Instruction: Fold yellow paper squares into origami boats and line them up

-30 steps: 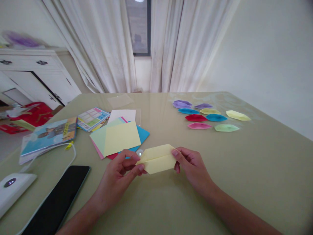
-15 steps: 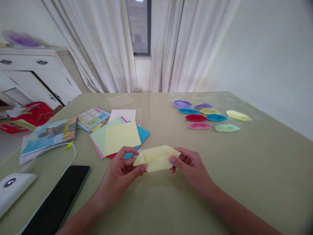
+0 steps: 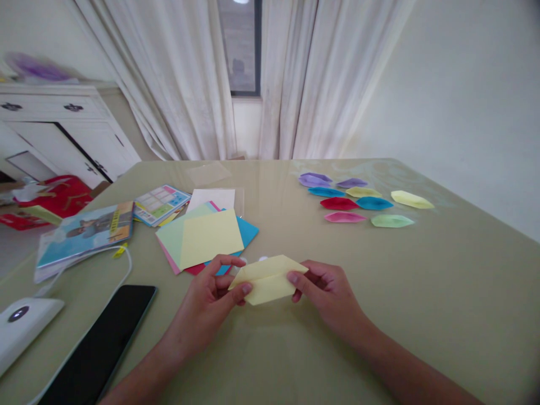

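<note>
Between my hands, above the table, is a folded pale yellow paper [image 3: 270,278] with pointed ends and a crease running along its length. My left hand [image 3: 215,304] pinches its left end, thumb on the near face. At the right end, my right hand [image 3: 327,289] grips it with the thumb on top and the fingers behind. Just beyond lies a fanned stack of coloured paper squares [image 3: 211,239], pale yellow uppermost. Farther right rest several folded paper boats, among them a red one [image 3: 338,203], a pink one [image 3: 345,217] and a light green one [image 3: 392,221].
On the left of the table [image 3: 422,315] lie a black phone [image 3: 101,343], a white device [image 3: 25,332] with a cable, a picture book [image 3: 84,233] and printed cards [image 3: 162,203]. Clear plastic [image 3: 208,173] lies near the far edge. A white cabinet [image 3: 54,129] stands beyond, at left.
The folded paper has tipped in my hands and dropped slightly, its near face now flatter to view. Small whitish round items behind it show more. Both hands keep their hold.
</note>
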Demonstrator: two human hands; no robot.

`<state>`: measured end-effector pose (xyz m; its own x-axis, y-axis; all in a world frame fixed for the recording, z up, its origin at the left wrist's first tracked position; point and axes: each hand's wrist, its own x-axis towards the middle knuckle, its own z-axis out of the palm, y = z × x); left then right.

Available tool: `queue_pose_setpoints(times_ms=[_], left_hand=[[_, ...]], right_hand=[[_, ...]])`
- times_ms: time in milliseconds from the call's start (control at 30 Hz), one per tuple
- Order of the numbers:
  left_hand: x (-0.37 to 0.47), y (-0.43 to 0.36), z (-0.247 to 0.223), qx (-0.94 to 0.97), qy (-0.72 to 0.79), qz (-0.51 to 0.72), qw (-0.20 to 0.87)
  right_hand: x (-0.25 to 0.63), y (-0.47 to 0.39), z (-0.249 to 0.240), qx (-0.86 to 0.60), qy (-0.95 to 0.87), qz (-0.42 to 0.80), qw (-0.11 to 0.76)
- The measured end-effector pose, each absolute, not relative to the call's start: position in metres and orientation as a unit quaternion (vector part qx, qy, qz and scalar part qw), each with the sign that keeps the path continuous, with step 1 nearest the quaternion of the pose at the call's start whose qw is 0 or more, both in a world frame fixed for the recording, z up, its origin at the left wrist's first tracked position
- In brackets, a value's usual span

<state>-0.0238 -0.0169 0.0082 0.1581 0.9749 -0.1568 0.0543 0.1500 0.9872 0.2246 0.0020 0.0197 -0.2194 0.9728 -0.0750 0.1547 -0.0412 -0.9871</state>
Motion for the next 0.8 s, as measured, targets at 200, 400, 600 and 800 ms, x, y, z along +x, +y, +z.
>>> queue_pose_setpoints(times_ms=[200,400,600,800], left_hand=[[-0.025,-0.023,0.001,0.567,0.487,0.483,0.456],[-0.031,-0.017,-0.002,0.624,0.504,0.408,0.435],[-0.029,-0.016,0.0,0.666,0.497,0.359,0.424],[-0.026,-0.015,0.002,0.674,0.495,0.384,0.391]], right_hand=[[0.226,0.005,0.022,-0.499,-0.569,0.51,0.408],[0.226,0.005,0.021,-0.507,-0.572,0.503,0.403],[0.225,0.002,0.021,-0.492,-0.587,0.5,0.404],[0.224,-0.001,0.022,-0.488,-0.603,0.481,0.409]])
